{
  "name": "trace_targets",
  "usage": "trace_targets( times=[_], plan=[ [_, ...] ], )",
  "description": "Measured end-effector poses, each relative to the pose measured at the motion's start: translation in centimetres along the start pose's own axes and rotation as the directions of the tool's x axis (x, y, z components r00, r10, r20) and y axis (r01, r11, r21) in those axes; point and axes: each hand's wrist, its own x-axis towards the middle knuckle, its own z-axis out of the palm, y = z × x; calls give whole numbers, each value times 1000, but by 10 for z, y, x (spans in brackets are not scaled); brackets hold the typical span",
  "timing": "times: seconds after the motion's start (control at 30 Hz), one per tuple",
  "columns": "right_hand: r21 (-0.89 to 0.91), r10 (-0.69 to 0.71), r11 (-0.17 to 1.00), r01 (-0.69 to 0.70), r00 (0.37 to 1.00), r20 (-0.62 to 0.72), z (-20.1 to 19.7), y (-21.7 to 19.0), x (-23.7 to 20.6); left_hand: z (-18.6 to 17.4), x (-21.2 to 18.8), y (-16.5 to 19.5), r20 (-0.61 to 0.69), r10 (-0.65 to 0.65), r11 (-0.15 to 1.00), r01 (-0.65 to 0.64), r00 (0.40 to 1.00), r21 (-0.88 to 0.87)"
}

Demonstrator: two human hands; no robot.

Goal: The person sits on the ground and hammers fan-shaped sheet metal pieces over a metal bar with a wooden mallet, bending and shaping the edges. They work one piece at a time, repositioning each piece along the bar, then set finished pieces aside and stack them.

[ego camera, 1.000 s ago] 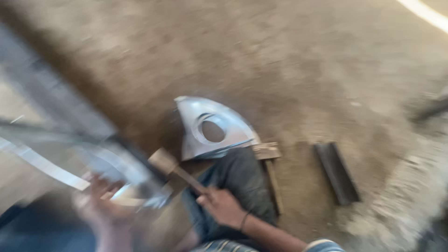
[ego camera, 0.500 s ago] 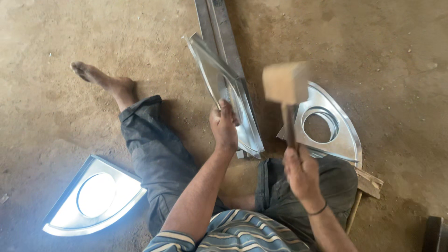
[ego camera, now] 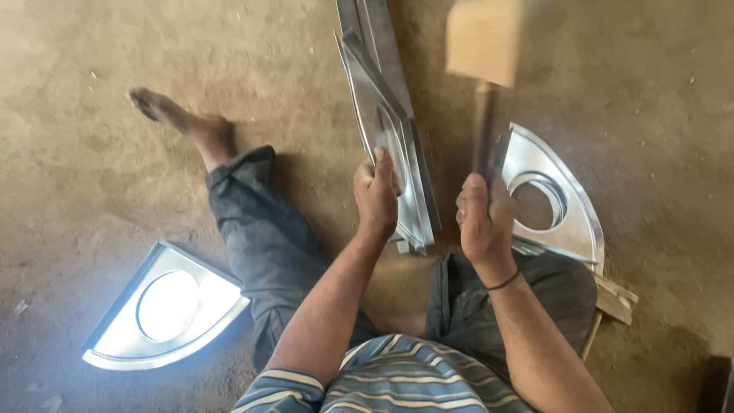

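Note:
I sit on a dirt floor with my legs spread. My left hand (ego camera: pixel 376 197) grips the edge of a shiny sheet-metal panel (ego camera: pixel 382 122) that stands on its edge against a long metal rail (ego camera: pixel 375 30). My right hand (ego camera: pixel 483 220) holds the handle of a wooden mallet (ego camera: pixel 482 42), its blocky head raised above and to the right of the panel and slightly blurred.
A quarter-round metal panel with a round hole (ego camera: pixel 547 203) lies by my right knee on a wooden piece (ego camera: pixel 615 298). A similar panel (ego camera: pixel 164 310) lies left of my left leg (ego camera: pixel 252 229). A dark bar (ego camera: pixel 715 382) shows at the bottom right corner.
The view swung from the right side to over my lap. My left hand now holds the upright panel, and the mallet has risen higher than half a second ago.

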Motion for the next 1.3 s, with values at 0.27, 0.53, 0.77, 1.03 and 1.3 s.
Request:
trace_targets(
  times=[0.27, 0.53, 0.77, 1.03, 1.3],
  plan=[
    [-310, 207, 931, -190, 978, 25, -6, -8, -30, -3, 16, -10, 53, 6, 997, -2, 999, -78],
    [-500, -34, 865, 35, 999, 11, -8, -15, -65, -1, 16, -9, 72, 23, 999, -19, 997, -50],
    [100, -77, 991, 86, 992, -96, -29, 9, -93, -1, 24, -14, 85, 71, 989, -59, 994, -138],
    [-211, 242, 944, -255, 967, -85, -38, -3, -110, 3, 39, -14, 64, 99, 995, -99, 993, -1],
    [-469, 276, 845, -256, 961, -26, -36, 5, -134, 7, 32, -20, 27, 74, 995, -76, 997, 61]
  ],
)
